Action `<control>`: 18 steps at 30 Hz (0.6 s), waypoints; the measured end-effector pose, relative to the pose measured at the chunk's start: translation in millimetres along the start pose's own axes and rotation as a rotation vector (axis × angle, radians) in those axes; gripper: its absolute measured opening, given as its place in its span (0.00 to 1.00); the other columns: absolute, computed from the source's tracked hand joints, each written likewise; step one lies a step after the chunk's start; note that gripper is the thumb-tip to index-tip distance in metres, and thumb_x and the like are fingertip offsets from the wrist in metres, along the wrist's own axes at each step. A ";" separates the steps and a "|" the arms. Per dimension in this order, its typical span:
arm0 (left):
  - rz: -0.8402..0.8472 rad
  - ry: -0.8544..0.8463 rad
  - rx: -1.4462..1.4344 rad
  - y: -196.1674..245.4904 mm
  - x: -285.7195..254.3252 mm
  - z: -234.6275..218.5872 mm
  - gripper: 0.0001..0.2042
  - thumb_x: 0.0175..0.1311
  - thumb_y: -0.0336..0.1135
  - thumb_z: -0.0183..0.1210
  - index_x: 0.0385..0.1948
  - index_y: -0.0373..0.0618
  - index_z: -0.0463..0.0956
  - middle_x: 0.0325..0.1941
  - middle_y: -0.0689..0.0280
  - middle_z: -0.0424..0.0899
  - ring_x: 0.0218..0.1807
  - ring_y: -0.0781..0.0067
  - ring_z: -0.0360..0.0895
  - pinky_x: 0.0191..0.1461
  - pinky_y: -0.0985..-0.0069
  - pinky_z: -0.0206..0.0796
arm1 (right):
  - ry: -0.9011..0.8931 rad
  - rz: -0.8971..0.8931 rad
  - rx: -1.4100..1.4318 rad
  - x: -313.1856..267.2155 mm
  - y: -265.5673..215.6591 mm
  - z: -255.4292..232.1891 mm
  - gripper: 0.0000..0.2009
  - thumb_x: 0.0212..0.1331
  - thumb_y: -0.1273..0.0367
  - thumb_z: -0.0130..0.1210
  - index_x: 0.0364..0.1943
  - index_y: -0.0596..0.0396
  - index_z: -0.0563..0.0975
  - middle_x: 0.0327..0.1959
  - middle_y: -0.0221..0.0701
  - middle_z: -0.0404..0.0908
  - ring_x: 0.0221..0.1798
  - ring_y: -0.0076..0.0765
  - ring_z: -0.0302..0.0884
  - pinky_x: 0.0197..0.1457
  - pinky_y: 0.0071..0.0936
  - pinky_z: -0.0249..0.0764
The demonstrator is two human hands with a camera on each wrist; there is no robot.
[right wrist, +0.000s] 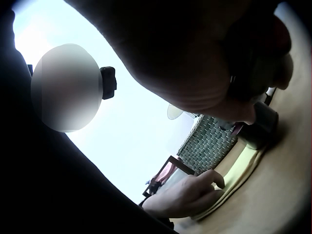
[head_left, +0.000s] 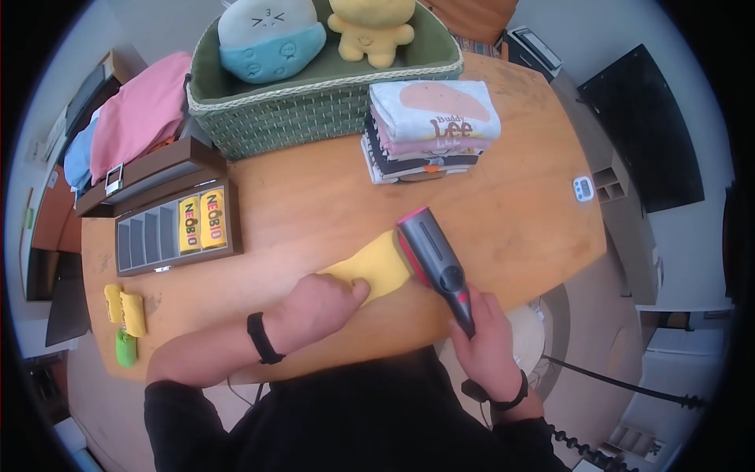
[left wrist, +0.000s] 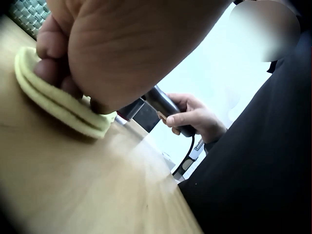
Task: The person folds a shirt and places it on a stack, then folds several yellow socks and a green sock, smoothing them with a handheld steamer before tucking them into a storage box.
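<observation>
A thick yellow cloth (head_left: 376, 266), doubled in two layers, lies on the wooden table in front of the person. The left hand (head_left: 318, 308) holds its near end, fingers curled at the edge; the left wrist view shows the fingertips pressed into the cloth (left wrist: 61, 105). Wrapped around the handle of a grey-and-pink handheld appliance (head_left: 434, 250) is the right hand (head_left: 485, 338). The appliance's broad head overlaps the cloth's far right end in the head view. In the right wrist view, the right hand is dark and hides most of the handle.
A green woven basket (head_left: 287, 122) with plush toys stands at the back, beside folded shirts (head_left: 432, 130). At left lies an open brown compartment box (head_left: 145, 236) holding yellow NEOBIO bundles (head_left: 202, 220). Small yellow (head_left: 132, 313) and green rolls (head_left: 126, 348) sit near the left edge; a small timer (head_left: 583, 189) lies right.
</observation>
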State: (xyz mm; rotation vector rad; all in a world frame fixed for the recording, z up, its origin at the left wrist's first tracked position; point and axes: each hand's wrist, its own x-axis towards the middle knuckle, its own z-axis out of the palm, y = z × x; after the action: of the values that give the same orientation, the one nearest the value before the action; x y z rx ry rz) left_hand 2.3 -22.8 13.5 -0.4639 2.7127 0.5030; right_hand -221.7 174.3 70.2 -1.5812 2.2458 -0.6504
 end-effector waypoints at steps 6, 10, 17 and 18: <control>0.238 0.123 0.110 0.8 4.4 5.9 0.09 0.65 0.34 0.55 0.43 0.42 0.77 0.56 0.55 0.83 0.64 0.59 0.78 0.63 0.61 0.71 | -0.116 -0.046 -0.035 4.7 -16.6 9.0 0.28 0.61 0.73 0.61 0.68 0.61 0.71 0.50 0.49 0.77 0.45 0.64 0.80 0.47 0.51 0.79; 0.391 0.426 0.206 -4.1 9.4 23.2 0.22 0.69 0.34 0.52 0.63 0.35 0.75 0.69 0.51 0.77 0.73 0.54 0.72 0.73 0.59 0.65 | -0.134 0.040 -0.085 -1.2 3.5 27.1 0.33 0.63 0.71 0.62 0.73 0.58 0.65 0.49 0.52 0.79 0.43 0.68 0.82 0.45 0.56 0.80; 0.371 0.230 0.196 -7.7 20.9 22.0 0.28 0.76 0.36 0.46 0.75 0.32 0.66 0.85 0.47 0.61 0.86 0.50 0.56 0.87 0.46 0.47 | -0.186 0.120 -0.154 9.4 10.8 14.2 0.33 0.64 0.70 0.62 0.73 0.57 0.65 0.49 0.53 0.81 0.45 0.68 0.83 0.45 0.59 0.79; 0.371 0.225 0.195 -8.3 21.0 22.6 0.28 0.76 0.36 0.46 0.75 0.32 0.66 0.85 0.47 0.61 0.86 0.50 0.56 0.87 0.46 0.47 | -0.156 0.085 -0.139 5.5 12.7 13.8 0.35 0.62 0.72 0.62 0.74 0.59 0.64 0.47 0.52 0.80 0.43 0.67 0.82 0.44 0.57 0.79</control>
State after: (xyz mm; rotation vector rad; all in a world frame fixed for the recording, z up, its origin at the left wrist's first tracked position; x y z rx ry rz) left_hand -7.2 -26.5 -16.8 0.0420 3.0416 0.2857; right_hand -226.7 170.3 51.7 -1.5306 2.2688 -0.3425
